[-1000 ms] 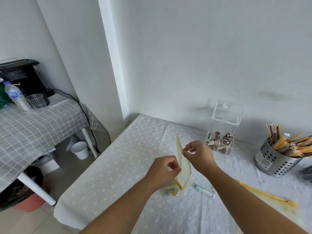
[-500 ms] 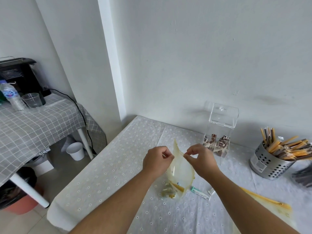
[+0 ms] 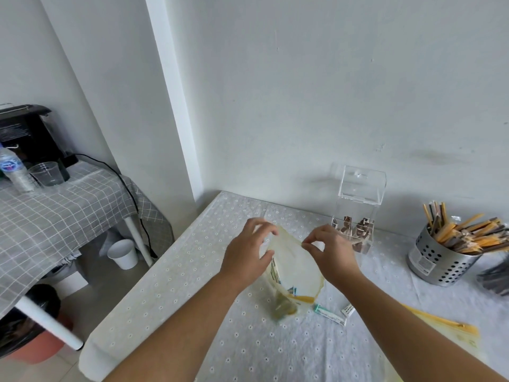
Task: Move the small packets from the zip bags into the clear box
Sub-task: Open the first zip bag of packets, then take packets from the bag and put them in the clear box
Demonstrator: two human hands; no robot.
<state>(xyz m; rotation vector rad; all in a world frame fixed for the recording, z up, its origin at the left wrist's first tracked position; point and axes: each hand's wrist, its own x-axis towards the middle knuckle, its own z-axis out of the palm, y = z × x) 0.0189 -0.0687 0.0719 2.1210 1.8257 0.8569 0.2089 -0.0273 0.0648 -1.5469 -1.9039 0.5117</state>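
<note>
I hold a clear zip bag (image 3: 292, 260) with a yellow seal upright over the table. My left hand (image 3: 248, 257) grips its left lip and my right hand (image 3: 330, 252) pinches its right lip, so the mouth gapes wide. Several small packets (image 3: 289, 301) lie at the bag's bottom. A green-tipped packet (image 3: 329, 317) and a white one (image 3: 347, 310) lie loose on the cloth just right of the bag. The clear box (image 3: 356, 205), lid raised, stands behind my right hand with brown packets inside.
A second zip bag (image 3: 446, 325) lies flat at the right. A perforated metal holder (image 3: 438, 260) full of stick sachets stands at the far right. The table's left edge (image 3: 154, 274) drops to the floor, where a white cup (image 3: 123, 254) stands. A side table (image 3: 55, 213) is at the left.
My hands have drawn apart, pulling the bag's mouth from nearly flat to wide open. The view has shifted slightly left and down.
</note>
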